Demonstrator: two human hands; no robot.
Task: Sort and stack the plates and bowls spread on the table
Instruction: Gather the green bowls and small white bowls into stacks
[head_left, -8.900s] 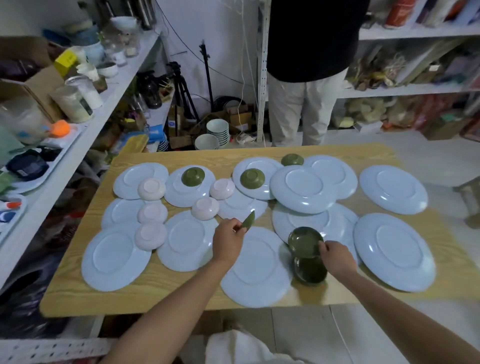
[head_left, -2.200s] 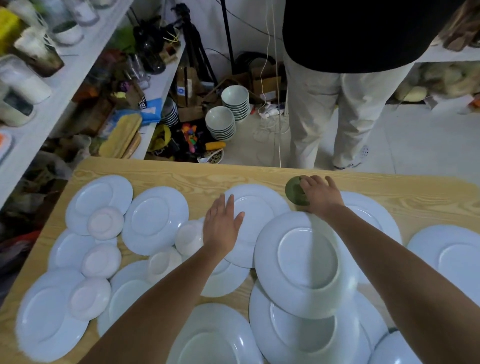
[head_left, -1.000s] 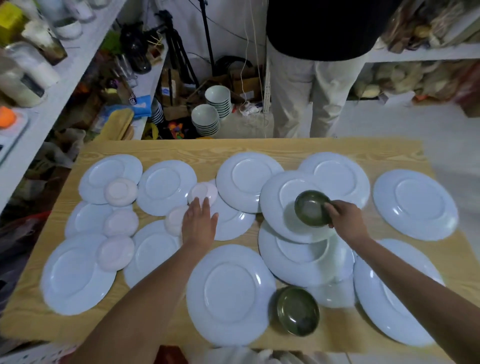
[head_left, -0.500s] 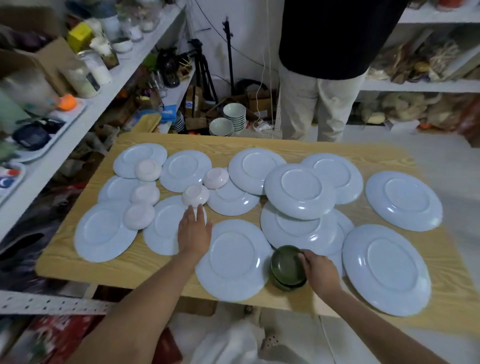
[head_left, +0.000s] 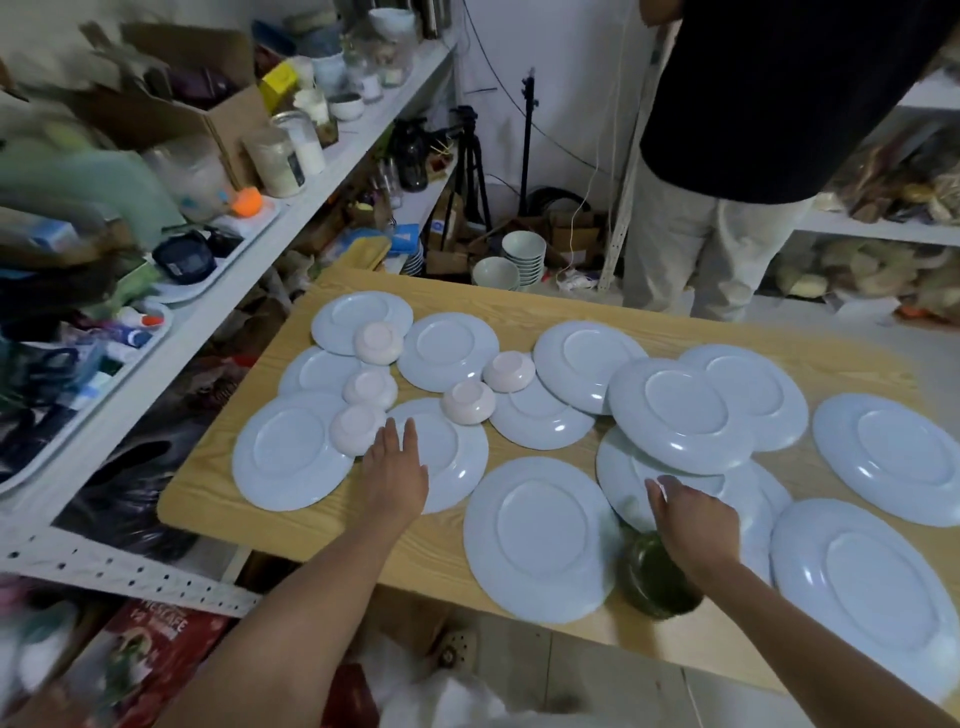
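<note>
- Left hand (head_left: 395, 473): fingers straight and pressed together, lying flat on a pale blue plate (head_left: 441, 452) near the left edge of the worktop (head_left: 322, 525), just beside the nearest pink bowl (head_left: 358, 428).
- Right hand (head_left: 693, 519): fingers loosely extended, pinching nothing, hovering over the green bowls (head_left: 657, 584) at the near edge. Blur hides how many are nested there.
- Judgement: the green set looks gathered, so the pink bowls (head_left: 468, 401) are your next group. All 5 sit upside down on plates toward the left edge.
- To do it well: lift each pink bowl straight off its plate, do not drag it. Keep all 5 the same way up, seat each squarely on the last, and park the stack on bare wood.
- Plates overlap mid-worktop; take the topmost 1 first.
- Containers: the inverted pink bowls hold nothing, and the inside of the green bowls is hidden. On the floor past the far edge stands a stack of pale bowls (head_left: 524, 252); its top bowl looks empty.
</note>
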